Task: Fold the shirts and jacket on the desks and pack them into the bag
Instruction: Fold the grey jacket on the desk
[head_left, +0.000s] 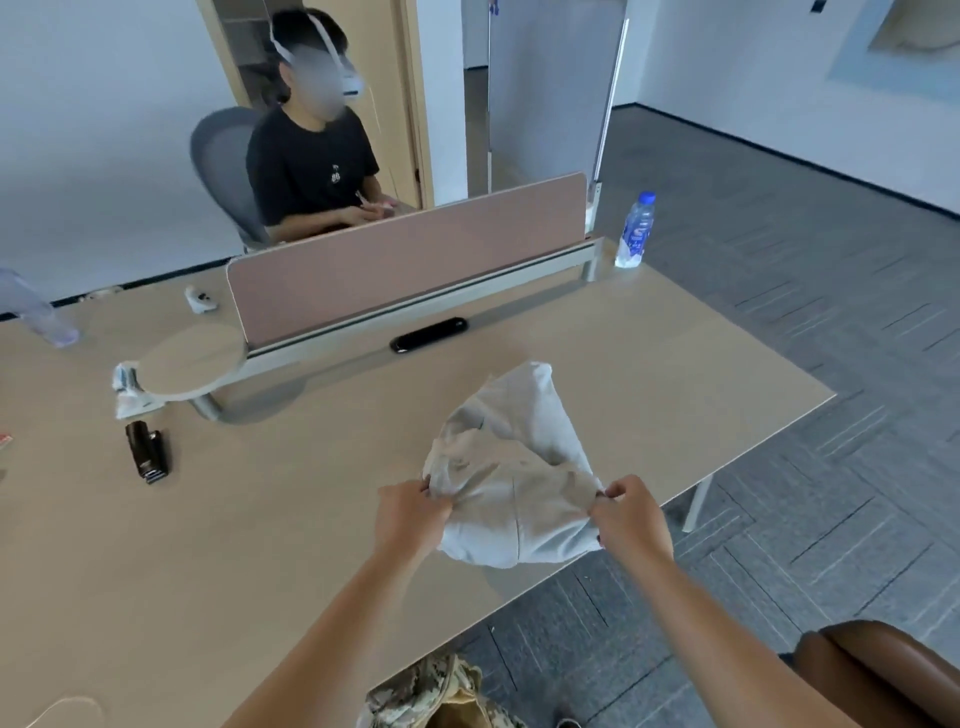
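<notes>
Bottle and divider stand beyond gripped garment.

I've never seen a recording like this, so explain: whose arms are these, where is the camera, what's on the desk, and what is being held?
No machine: one camera sits on a person's head, looking forward and down, so the arms are the wearer's own. The left hand and right hand each pinch an edge of a pale garment, bunched over the desk. Also on the desk: a bottle, a black bar by the divider, a black gadget. Another person sits beyond it. At the bottom shows camouflage fabric, perhaps the bag.
</notes>
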